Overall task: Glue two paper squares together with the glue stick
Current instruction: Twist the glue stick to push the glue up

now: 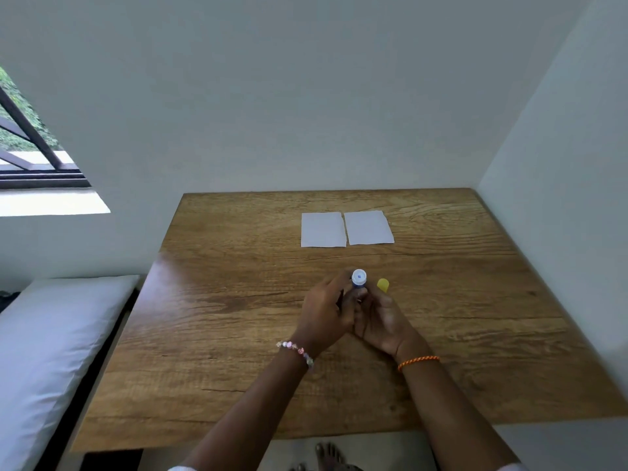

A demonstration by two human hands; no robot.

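Note:
Two white paper squares lie flat side by side at the far part of the wooden table (238,334), the left square (323,230) almost touching the right square (369,228). In the middle of the table I hold the glue stick (359,279) upright, its blue body and white round top facing the camera. My left hand (328,314) and my right hand (380,317) are both wrapped around its lower part. A yellow cap (383,284) shows just right of the stick, by my right fingers; whether the fingers hold it is unclear.
The table stands in a corner, with white walls behind it and to its right. A white cushion (51,351) lies along the left side below the table's edge. A window (30,144) is at the far left. My bare foot (328,453) shows under the near edge.

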